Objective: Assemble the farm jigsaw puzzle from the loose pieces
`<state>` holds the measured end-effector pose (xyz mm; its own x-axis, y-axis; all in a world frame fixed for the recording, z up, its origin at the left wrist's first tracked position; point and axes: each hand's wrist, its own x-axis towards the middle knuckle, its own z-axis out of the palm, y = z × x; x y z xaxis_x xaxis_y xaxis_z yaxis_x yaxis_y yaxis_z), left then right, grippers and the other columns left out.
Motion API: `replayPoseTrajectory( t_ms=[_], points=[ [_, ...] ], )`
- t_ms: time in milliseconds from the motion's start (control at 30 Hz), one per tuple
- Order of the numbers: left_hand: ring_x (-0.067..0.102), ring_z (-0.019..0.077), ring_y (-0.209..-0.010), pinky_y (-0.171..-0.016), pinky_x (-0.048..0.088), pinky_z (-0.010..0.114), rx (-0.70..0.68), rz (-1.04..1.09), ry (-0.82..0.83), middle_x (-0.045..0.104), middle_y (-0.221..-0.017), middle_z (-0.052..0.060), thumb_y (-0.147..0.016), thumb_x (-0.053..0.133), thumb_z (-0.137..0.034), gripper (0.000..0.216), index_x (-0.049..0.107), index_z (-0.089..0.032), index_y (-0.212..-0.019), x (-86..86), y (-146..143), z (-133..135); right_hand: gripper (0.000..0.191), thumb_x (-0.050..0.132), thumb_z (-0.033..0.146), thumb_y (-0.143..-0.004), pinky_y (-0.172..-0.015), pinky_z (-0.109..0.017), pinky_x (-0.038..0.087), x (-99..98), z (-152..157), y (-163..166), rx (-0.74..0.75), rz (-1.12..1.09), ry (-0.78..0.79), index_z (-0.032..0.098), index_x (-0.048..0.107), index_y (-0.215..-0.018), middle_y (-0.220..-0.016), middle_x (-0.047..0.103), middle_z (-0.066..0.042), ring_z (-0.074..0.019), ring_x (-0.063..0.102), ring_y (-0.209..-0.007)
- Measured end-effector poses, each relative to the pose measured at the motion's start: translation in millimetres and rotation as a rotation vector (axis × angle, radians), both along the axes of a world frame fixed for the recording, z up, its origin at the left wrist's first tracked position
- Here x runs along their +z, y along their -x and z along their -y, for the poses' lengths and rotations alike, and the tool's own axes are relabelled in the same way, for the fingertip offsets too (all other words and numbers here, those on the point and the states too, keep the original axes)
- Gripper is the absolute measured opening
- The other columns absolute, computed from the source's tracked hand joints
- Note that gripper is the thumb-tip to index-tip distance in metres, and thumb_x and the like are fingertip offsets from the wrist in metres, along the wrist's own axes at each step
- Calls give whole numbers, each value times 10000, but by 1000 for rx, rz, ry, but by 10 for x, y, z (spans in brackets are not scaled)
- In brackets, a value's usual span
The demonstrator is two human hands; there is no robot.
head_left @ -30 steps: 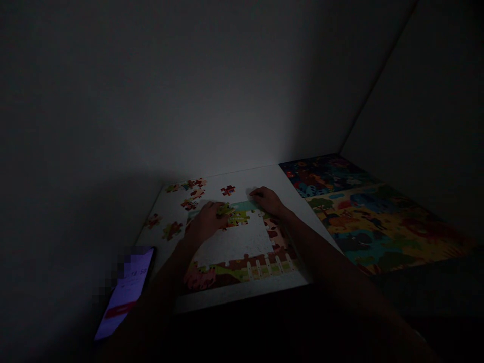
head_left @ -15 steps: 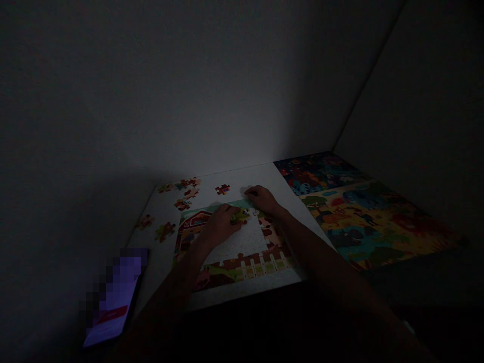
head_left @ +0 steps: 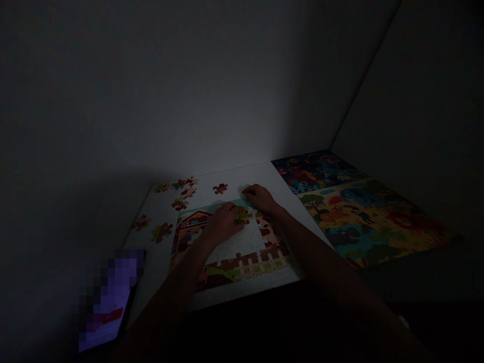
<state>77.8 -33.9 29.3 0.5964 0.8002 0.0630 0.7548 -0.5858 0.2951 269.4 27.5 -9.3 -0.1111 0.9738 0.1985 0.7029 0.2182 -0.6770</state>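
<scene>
In the dim head view, a partly assembled jigsaw puzzle [head_left: 260, 264] with a barn, animals and a white fence lies on a white board; its middle is an open gap. My left hand [head_left: 224, 223] reaches over the puzzle's upper part, fingers and thumb closed around a green puzzle piece [head_left: 242, 216]. Part of that piece is hidden by the fingers. Just beyond the puzzle's upper right edge, my right hand [head_left: 260, 197] rests on the board with its fingers curled together. Whatever may be between its fingertips is hidden.
Loose puzzle pieces [head_left: 162, 232] lie along the board's left side, and another loose piece [head_left: 220, 188] lies behind the puzzle. On the right are a colourful animal picture [head_left: 340, 214] and a dark blue picture [head_left: 317, 169]. A lit phone [head_left: 109, 302] stands front left. Walls rise behind.
My left hand has shifted slightly right over the puzzle with the green piece. My right hand has stayed about where it was. The whole view has moved a little.
</scene>
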Motion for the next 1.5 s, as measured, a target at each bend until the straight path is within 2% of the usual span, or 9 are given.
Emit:
replayPoseTrajectory(
  t_ms=[267,567,1033,1267,1500],
  points=[
    [547,254,-1132,-1019,436,386,-35,-20,-34,584,-1167,104,-843,631,-244,351,615,-165,-1184,-35,-43,-52,263,555,194,-886,-897,-264,451,47,26,8,-2,10,11,152,732,-1075,-1085,692,-98,-182,629,-985],
    [550,241,-1105,-1014,431,389,-75,-42,-6,581,-1128,85,-847,609,-232,345,616,-192,-1190,40,-78,-55,259,554,190,-881,-902,-264,451,20,9,4,-6,17,7,184,732,-1068,-1066,696,-73,-173,624,-986],
    [536,228,-1112,-1014,430,387,-184,-33,10,572,-1143,58,-858,599,-260,336,622,-255,-1193,-19,-42,-192,243,568,201,-869,-879,-265,444,-20,-13,0,-12,2,-12,195,739,-1042,-1035,698,-56,-165,614,-925],
    [541,235,-1097,-988,448,379,-210,-24,0,563,-1146,79,-881,584,-281,333,618,-213,-1205,-46,-26,-215,245,570,233,-878,-863,-261,446,-35,-25,0,-25,10,4,196,741,-1049,-1020,691,-61,-166,615,-916],
    [540,226,-1083,-987,443,382,-187,-46,-14,573,-1132,57,-897,559,-275,288,628,-258,-1176,-5,-39,-159,243,568,227,-874,-860,-263,447,-59,-39,-2,-18,-5,0,197,740,-1044,-1015,690,-55,-165,612,-917]
  ],
)
